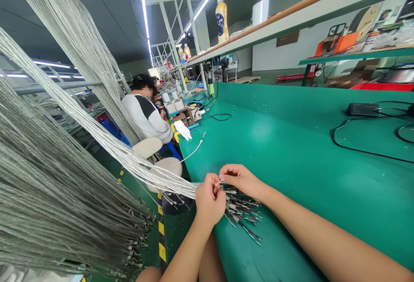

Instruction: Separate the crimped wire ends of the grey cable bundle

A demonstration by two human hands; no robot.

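Here's the long green-topped workbench surface (291, 152) stretching away, with a great curtain of silver-grey wire bundles (58, 178) hanging on the left and a seated co-worker in a black-and-white shirt (144, 114) further along, beside a white glove (183, 130)! Right at the surface's near edge, the left hand (210, 200) is clenched around one silver-grey bundle (168, 178), while the right hand (241, 181) pinches the fanned wire ends (241, 208), dark and coloured with metal terminals, just above the green top.
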